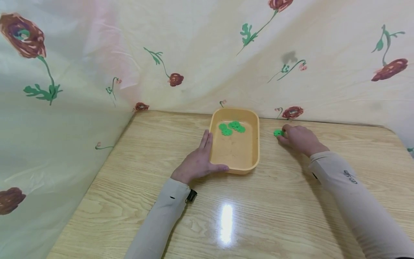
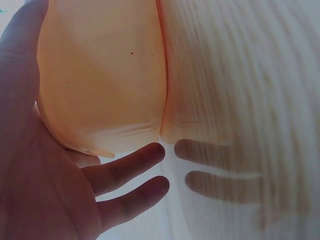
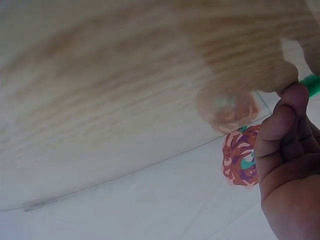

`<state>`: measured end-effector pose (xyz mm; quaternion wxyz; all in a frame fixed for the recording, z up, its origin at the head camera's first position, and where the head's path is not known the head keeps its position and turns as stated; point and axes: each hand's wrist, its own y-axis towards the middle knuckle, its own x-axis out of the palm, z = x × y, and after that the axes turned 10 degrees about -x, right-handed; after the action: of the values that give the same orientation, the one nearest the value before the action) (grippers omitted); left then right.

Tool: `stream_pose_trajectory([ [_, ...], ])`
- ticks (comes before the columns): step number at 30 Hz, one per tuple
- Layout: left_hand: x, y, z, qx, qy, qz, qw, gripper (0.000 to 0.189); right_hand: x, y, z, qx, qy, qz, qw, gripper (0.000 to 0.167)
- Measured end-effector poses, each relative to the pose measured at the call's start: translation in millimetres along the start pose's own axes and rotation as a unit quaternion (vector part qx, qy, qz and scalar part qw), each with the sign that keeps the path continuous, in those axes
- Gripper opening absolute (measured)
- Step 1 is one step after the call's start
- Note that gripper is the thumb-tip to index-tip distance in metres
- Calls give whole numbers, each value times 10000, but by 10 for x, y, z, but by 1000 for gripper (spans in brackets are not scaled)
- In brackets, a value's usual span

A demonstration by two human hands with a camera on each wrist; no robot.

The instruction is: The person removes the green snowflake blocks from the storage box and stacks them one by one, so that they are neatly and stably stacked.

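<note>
A yellow-orange plastic tray (image 1: 234, 154) stands near the back of the table. Several flat green notched discs (image 1: 227, 132) lie toward its far end. My left hand (image 1: 197, 160) rests at the tray's near left corner, fingers straight along the left side and thumb along the near rim. In the left wrist view, two straight fingers (image 2: 132, 167) extend past the tray wall (image 2: 135, 132). Right of the tray, my right hand (image 1: 300, 138) pinches another green disc (image 1: 278, 133) by its edge, low over the table. Fingers hide most of that disc (image 3: 313, 85) in the right wrist view.
The wood-grain table (image 1: 245, 212) runs back to a pale sheet (image 1: 200, 46) printed with red flowers, which also hangs along the left side. The tray's far end sits close to this sheet. A bright light reflection lies on the tabletop in front.
</note>
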<state>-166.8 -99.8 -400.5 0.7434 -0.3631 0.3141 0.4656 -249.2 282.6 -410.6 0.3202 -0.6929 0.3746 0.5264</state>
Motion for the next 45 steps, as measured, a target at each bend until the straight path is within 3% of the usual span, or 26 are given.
stream_pose_trajectory([
  [11, -1, 24, 0, -6, -43, -19, 10000, 135, -41, 13, 20, 199, 114, -187, 9996, 53],
  [18, 6, 49, 5, 12, -30, -3, 10000, 137, -192, 52, -42, 75, 251, 63, 9996, 53],
  [25, -4, 50, 26, -13, -57, -36, 10000, 137, -392, 132, -233, -272, 602, 677, 9955, 37],
  [35, -5, 52, 33, -40, -18, 2, 10000, 137, -590, 341, -536, -10, 1071, 832, 9908, 35],
  [45, -4, 51, 45, -125, -107, 0, 9999, 138, -752, 605, -887, -117, 1472, 1119, 9827, 30],
])
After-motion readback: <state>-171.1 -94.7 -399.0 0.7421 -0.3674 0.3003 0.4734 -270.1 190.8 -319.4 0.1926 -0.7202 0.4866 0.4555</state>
